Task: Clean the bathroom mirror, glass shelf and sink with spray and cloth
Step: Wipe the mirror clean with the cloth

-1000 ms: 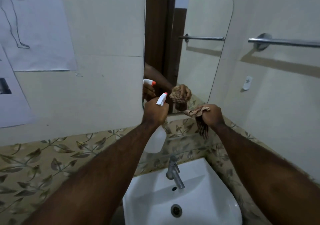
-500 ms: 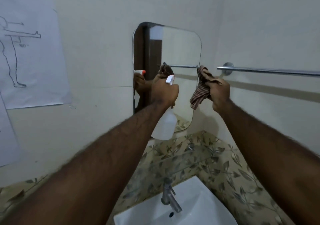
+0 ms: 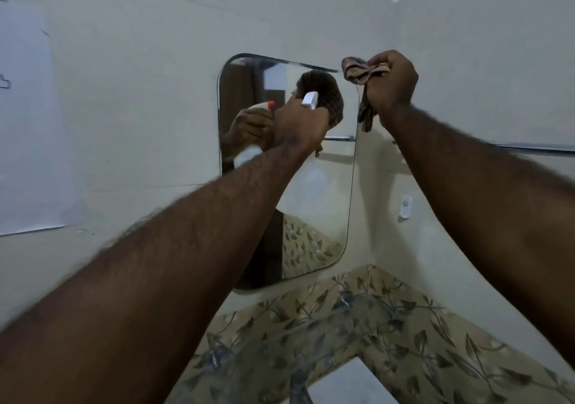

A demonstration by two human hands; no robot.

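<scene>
The rounded-corner rectangular wall mirror [image 3: 311, 161] is hanging on the pale tiled wall [image 3: 140, 92], above the clear glass shelf [image 3: 298, 338] and the white ceramic sink [image 3: 348, 385], of which only a corner is showing at the bottom edge. A chrome towel rail [image 3: 535, 149] is running along the side wall. The left hand [image 3: 300, 123] is gripping the translucent white spray bottle [image 3: 311, 182] by its neck, with the white trigger head [image 3: 309, 99] pointing at the upper mirror. The right hand [image 3: 390, 83] is closed around the brown checked cloth [image 3: 362, 72], bunched at the mirror's top right corner.

Likely step: spraying the glass before wiping.

Risks:
- Spray is likely to drift onto the wall if the nozzle is aimed off-centre.
- The cloth's loose tail is dangling and may smear unevenly.
- Runoff may be dripping onto the shelf below.
</scene>
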